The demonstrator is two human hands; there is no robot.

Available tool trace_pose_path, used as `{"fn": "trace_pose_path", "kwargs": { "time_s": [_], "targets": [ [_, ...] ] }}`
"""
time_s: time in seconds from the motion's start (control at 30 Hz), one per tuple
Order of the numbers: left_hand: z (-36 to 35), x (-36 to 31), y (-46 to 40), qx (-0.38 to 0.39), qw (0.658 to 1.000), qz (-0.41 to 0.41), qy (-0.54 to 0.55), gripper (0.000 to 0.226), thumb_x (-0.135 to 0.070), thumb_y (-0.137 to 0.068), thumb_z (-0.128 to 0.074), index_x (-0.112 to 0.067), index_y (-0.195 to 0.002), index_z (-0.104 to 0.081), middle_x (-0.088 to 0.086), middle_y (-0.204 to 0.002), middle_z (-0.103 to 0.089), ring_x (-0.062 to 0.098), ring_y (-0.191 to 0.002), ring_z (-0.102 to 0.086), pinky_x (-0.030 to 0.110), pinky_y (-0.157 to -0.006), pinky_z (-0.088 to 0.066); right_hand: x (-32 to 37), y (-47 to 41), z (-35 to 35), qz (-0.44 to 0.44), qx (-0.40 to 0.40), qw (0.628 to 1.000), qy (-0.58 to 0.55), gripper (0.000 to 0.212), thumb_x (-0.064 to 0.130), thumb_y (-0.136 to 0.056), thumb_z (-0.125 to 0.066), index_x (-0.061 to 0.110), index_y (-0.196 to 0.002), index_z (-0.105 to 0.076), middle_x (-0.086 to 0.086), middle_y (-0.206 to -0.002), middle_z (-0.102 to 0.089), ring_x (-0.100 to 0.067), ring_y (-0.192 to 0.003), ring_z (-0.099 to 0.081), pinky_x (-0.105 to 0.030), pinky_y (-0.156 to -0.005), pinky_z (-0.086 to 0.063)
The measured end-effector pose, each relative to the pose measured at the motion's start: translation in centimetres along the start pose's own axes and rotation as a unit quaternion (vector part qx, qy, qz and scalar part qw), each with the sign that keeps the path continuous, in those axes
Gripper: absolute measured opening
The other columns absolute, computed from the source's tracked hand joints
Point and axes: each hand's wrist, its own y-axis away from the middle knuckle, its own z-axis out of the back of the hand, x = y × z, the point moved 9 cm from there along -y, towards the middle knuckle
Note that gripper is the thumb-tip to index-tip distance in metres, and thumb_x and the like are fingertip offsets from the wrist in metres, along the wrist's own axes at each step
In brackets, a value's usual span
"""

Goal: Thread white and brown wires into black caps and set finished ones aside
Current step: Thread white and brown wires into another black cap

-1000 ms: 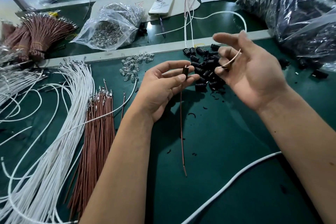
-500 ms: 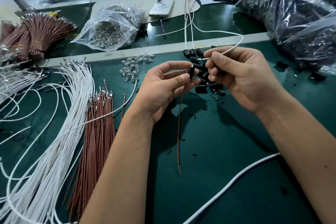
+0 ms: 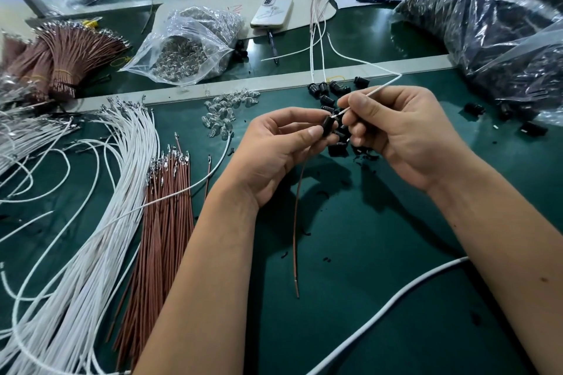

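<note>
Black cap sat pinched in the left hand, a brown wire hanging below it. The right hand pinched a white wire, its tip seemingly touching the cap's far end.

black cap, white wire, brown wire, seemingly dark-green mat

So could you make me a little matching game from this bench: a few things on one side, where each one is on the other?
Things:
1. black cap
2. white wire
3. phone
4. loose brown wires

Places:
A. lying flat on the mat, beside the white bundle
B. pinched by the right hand
C. at the back, on the pale board
D. held in the left hand

Pairs: 1-D, 2-B, 3-C, 4-A
</note>
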Motion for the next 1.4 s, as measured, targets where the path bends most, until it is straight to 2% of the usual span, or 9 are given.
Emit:
{"fn": "trace_pose_path", "kwargs": {
  "time_s": [0.23, 0.37, 0.47, 0.6, 0.77, 0.93, 1.17, 1.4],
  "targets": [
    [-0.3, 0.0, 0.1, 0.002, 1.0, -0.006, -0.005, 0.02, 0.015, -0.088, -0.058, 0.007, -0.104, -0.068, 0.016, -0.085, -0.074, 0.02, -0.077, -0.074, 0.019, -0.072, -0.056, -0.7, -0.1, 0.4, -0.042, -0.02, 0.999, 0.009, 0.023, 0.024, -0.081, -0.075, 0.005, -0.092, -0.074, -0.004, -0.073, -0.071, -0.009, -0.056, -0.058, -0.021, -0.053, -0.051],
    [-0.3, 0.0, 0.0, 0.0, 0.999, 0.015, 0.036, 0.024, 0.017, -0.092, -0.049, 0.007, -0.103, -0.068, 0.02, -0.093, -0.074, 0.026, -0.085, -0.075, 0.022, -0.077, -0.06, -0.8, -0.1, 1.1, -0.046, -0.062, 0.997, 0.019, 0.015, 0.026, -0.075, -0.079, 0.015, -0.08, -0.072, -0.004, -0.069, -0.07, -0.009, -0.052, -0.056, -0.021, -0.051, -0.051],
    [-0.4, -0.1, 0.1, 0.012, 0.997, 0.028, 0.071, 0.029, 0.017, -0.094, -0.042, 0.01, -0.105, -0.068, 0.024, -0.097, -0.074, 0.029, -0.087, -0.075, 0.024, -0.08, -0.061, -0.8, -0.1, 1.2, -0.055, -0.064, 0.996, 0.008, 0.012, 0.026, -0.074, -0.081, 0.016, -0.071, -0.074, -0.004, -0.068, -0.068, -0.009, -0.051, -0.054, -0.021, -0.05, -0.049],
    [-0.5, -0.2, 0.1, 0.022, 0.997, 0.033, 0.073, 0.031, 0.013, -0.094, -0.04, 0.012, -0.11, -0.065, 0.025, -0.101, -0.072, 0.028, -0.087, -0.074, 0.025, -0.081, -0.06, -0.7, -0.1, 1.1, -0.057, -0.062, 0.996, -0.006, 0.013, 0.025, -0.074, -0.08, 0.014, -0.071, -0.073, -0.003, -0.067, -0.066, -0.009, -0.05, -0.052, -0.02, -0.049, -0.047],
    [-0.6, 0.0, 0.2, 0.027, 0.999, 0.027, 0.023, 0.029, 0.017, -0.086, -0.054, 0.007, -0.109, -0.069, 0.019, -0.096, -0.074, 0.022, -0.083, -0.073, 0.021, -0.079, -0.058, -0.5, 0.0, 1.0, -0.055, -0.06, 0.997, -0.005, 0.014, 0.023, -0.075, -0.078, 0.012, -0.073, -0.071, -0.004, -0.065, -0.064, -0.01, -0.049, -0.049, -0.021, -0.048, -0.044],
    [-0.4, 0.1, 0.1, -0.001, 1.0, 0.006, 0.007, 0.023, 0.012, -0.084, -0.063, 0.001, -0.102, -0.072, 0.013, -0.087, -0.076, 0.016, -0.075, -0.073, 0.018, -0.071, -0.056, -0.2, 0.1, 0.5, -0.05, -0.035, 0.998, 0.004, 0.018, 0.021, -0.076, -0.076, 0.007, -0.079, -0.066, -0.004, -0.063, -0.061, -0.011, -0.049, -0.047, -0.022, -0.047, -0.042],
    [-0.2, 0.2, 0.0, -0.016, 1.0, 0.003, -0.01, 0.02, 0.008, -0.081, -0.068, -0.004, -0.095, -0.076, 0.01, -0.08, -0.075, 0.015, -0.073, -0.073, 0.017, -0.07, -0.056, 0.1, 0.1, 0.4, -0.033, -0.024, 0.999, 0.022, 0.019, 0.021, -0.077, -0.076, 0.006, -0.078, -0.065, -0.004, -0.062, -0.061, -0.011, -0.048, -0.046, -0.022, -0.046, -0.041],
    [-0.1, 0.3, -0.1, -0.021, 0.999, -0.005, -0.03, 0.02, 0.008, -0.084, -0.068, -0.002, -0.1, -0.074, 0.009, -0.078, -0.075, 0.014, -0.071, -0.072, 0.017, -0.069, -0.055, 0.0, 0.0, 0.4, -0.022, -0.016, 0.998, 0.059, 0.014, 0.025, -0.074, -0.08, 0.013, -0.072, -0.072, -0.004, -0.062, -0.063, -0.012, -0.048, -0.048, -0.023, -0.046, -0.044]
  ]
}}
